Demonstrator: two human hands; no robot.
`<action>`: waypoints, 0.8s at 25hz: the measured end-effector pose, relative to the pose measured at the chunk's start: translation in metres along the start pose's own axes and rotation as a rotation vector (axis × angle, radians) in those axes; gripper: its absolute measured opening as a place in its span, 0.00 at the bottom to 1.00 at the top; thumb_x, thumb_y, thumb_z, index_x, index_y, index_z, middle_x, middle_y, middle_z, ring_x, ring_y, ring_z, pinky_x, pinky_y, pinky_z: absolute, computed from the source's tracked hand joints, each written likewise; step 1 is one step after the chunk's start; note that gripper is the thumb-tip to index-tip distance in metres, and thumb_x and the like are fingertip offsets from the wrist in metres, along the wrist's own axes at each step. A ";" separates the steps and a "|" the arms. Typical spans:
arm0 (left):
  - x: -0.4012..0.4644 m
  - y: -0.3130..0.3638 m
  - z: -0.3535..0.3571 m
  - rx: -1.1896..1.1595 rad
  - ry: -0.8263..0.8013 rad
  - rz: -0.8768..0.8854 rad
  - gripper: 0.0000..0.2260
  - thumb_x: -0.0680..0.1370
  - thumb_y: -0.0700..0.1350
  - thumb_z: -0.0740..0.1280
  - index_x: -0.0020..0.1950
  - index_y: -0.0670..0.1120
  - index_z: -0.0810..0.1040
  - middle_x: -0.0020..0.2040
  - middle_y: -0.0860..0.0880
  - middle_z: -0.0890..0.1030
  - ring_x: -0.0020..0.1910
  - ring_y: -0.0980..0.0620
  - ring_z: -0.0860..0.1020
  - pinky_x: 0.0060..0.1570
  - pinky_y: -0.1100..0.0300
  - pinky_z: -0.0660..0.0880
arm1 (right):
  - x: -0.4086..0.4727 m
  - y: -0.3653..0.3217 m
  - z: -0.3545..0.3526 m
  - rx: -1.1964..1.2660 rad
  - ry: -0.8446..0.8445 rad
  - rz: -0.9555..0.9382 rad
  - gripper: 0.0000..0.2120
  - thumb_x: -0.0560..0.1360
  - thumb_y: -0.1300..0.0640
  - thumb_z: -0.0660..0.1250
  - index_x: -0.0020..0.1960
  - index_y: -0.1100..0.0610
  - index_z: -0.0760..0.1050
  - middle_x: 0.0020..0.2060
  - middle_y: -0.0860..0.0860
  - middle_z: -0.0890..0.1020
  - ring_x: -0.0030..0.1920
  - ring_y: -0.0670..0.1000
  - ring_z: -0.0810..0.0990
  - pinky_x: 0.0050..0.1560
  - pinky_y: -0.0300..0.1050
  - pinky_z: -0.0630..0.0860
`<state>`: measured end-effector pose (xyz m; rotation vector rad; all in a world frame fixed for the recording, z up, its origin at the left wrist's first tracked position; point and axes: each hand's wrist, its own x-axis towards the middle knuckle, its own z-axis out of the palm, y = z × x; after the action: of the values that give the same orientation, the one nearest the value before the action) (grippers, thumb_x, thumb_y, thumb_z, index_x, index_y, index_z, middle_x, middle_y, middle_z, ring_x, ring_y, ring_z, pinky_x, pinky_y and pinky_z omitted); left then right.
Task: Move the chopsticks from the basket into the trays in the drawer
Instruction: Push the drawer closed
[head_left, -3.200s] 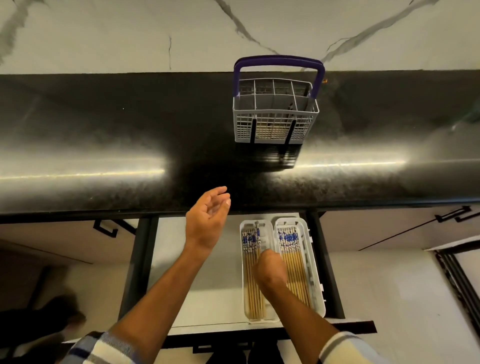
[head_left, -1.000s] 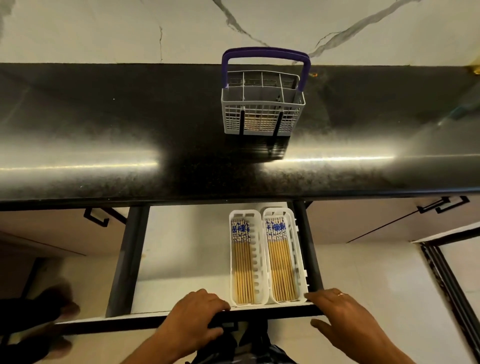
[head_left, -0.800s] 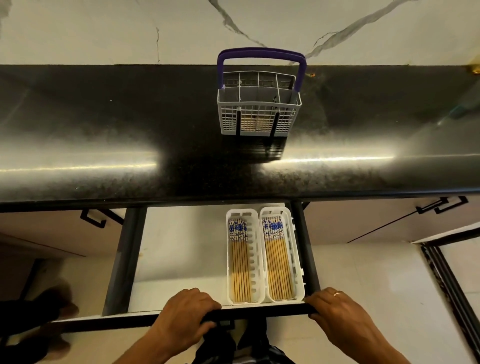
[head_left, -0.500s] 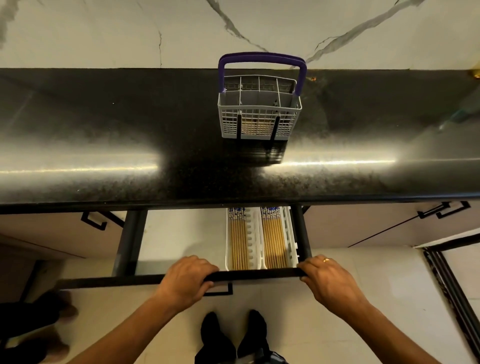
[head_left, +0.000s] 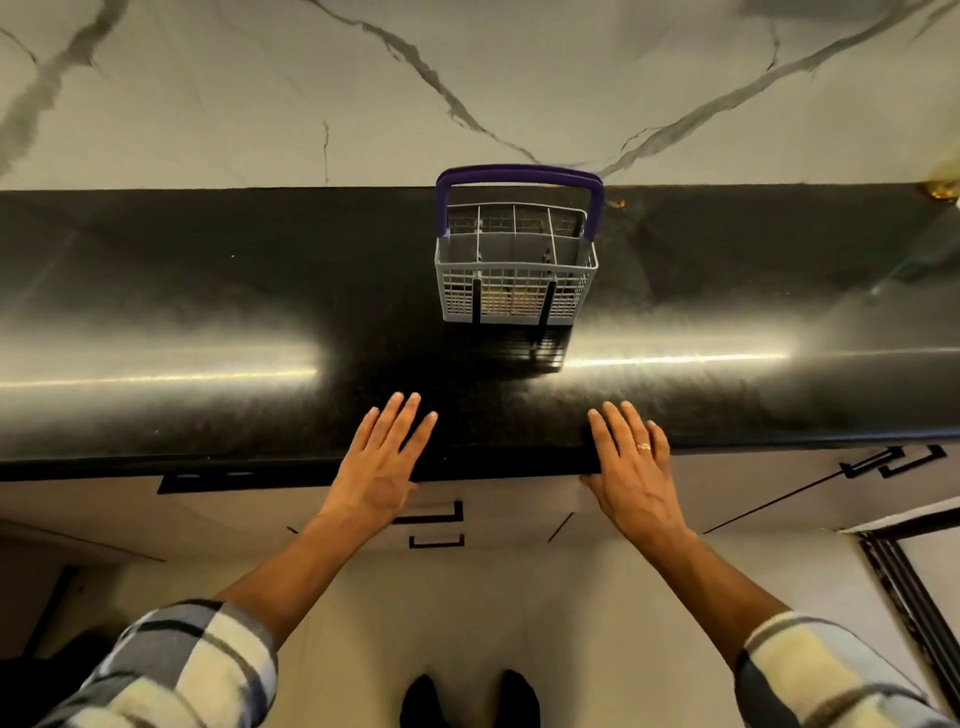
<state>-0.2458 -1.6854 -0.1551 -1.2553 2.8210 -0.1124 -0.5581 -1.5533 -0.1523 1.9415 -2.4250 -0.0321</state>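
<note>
Black polished stone countertop (head_left: 208, 322) runs across the middle of the frame, with a white marble-look wall with grey veins (head_left: 260, 93) along the top. Grey plastic cutlery basket (head_left: 514, 270) with a purple handle (head_left: 519, 174) stands upright on the counter, centre of frame, slightly right, close to the wall; something tan shows through its front mesh near the bottom, can't tell what it is. No chopsticks clearly visible, and neither the trays nor the drawer interior is in view. Left hand (head_left: 382, 457) sits lower centre-left, fingers straight and together, flat over the counter's front edge, holding nothing. Right hand (head_left: 634, 467) sits lower centre-right, fingers straight and slightly spread, also over the counter's front edge, holding nothing; a ring (head_left: 644, 446) is on one finger. Both hands are well apart from the basket, below it in the frame. Pale cabinet fronts (head_left: 519, 509) lie flush below the counter edge, with black handles (head_left: 436, 540) between the hands and more black handles (head_left: 893, 462) at right. Plaid sleeves (head_left: 182, 670) occupy the bottom corners. Dark shoe tips (head_left: 467, 701) are at bottom centre on a light floor (head_left: 467, 613). Brass-coloured object (head_left: 940, 189) is at the right edge, cut off.
</note>
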 end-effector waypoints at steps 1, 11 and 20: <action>0.009 -0.002 0.001 0.001 -0.026 -0.005 0.42 0.75 0.46 0.71 0.81 0.50 0.46 0.82 0.43 0.51 0.80 0.43 0.44 0.77 0.46 0.44 | 0.010 0.001 0.000 -0.014 -0.015 -0.030 0.42 0.67 0.50 0.78 0.76 0.59 0.64 0.74 0.59 0.69 0.76 0.61 0.65 0.73 0.59 0.54; 0.026 -0.001 0.010 -0.073 -0.035 -0.041 0.42 0.63 0.44 0.80 0.75 0.45 0.68 0.74 0.41 0.71 0.74 0.40 0.68 0.73 0.45 0.63 | 0.033 -0.003 0.016 0.000 0.024 -0.046 0.36 0.66 0.60 0.77 0.71 0.61 0.69 0.68 0.60 0.75 0.70 0.62 0.72 0.70 0.60 0.67; 0.036 -0.001 0.011 -0.004 -0.092 -0.055 0.45 0.56 0.51 0.83 0.70 0.47 0.70 0.68 0.41 0.76 0.69 0.38 0.72 0.67 0.42 0.69 | 0.038 -0.001 0.026 0.031 0.085 -0.025 0.41 0.62 0.56 0.81 0.70 0.57 0.66 0.67 0.58 0.76 0.70 0.60 0.70 0.70 0.58 0.59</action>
<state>-0.2686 -1.7137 -0.1664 -1.3036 2.7114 -0.0496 -0.5661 -1.5905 -0.1779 1.9441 -2.3616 0.0868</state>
